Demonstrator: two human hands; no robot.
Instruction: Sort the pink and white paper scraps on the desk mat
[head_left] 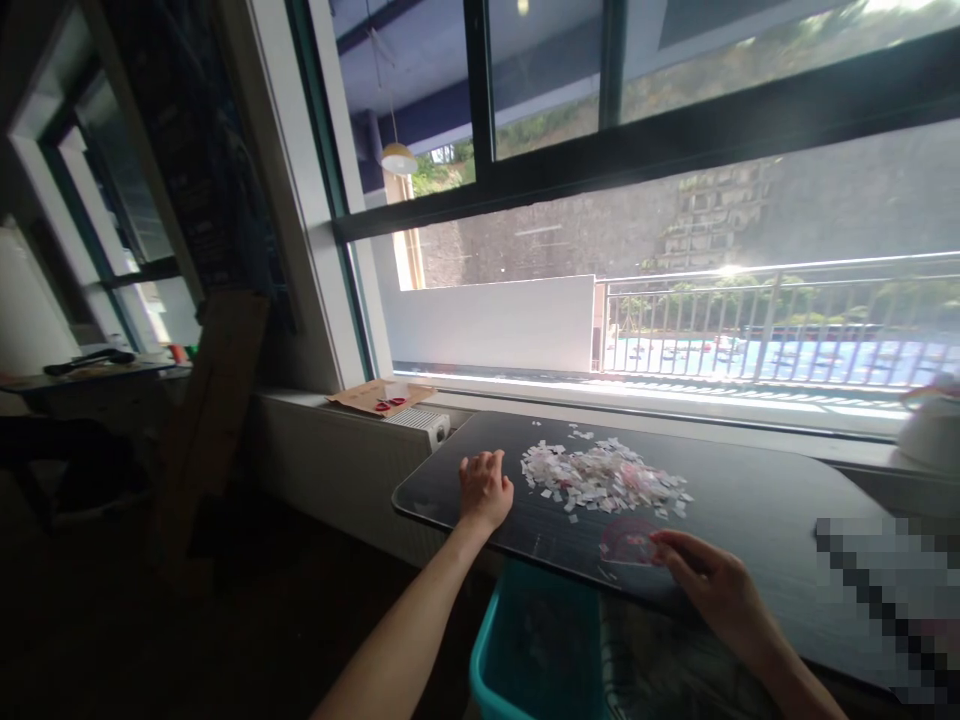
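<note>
My right hand [701,568] pinches the end of a clear pink protractor [628,541], a half-round sheet, just over the front edge of the dark table [739,480]. Nothing shows in my left hand [486,487], which rests on the table's left part with its fingers a little bent and apart. Between and beyond my hands lies a loose heap of small white paper scraps [600,475], some of them pinkish. A few scraps lie scattered around the heap, close to the protractor.
A teal bin [487,640] stands open below the table's front edge. On the sill to the left, red-handled scissors [390,404] lie on brown cardboard [349,398] beside a radiator [431,425]. A large window spans the back, and a white rounded object [930,425] stands at the right.
</note>
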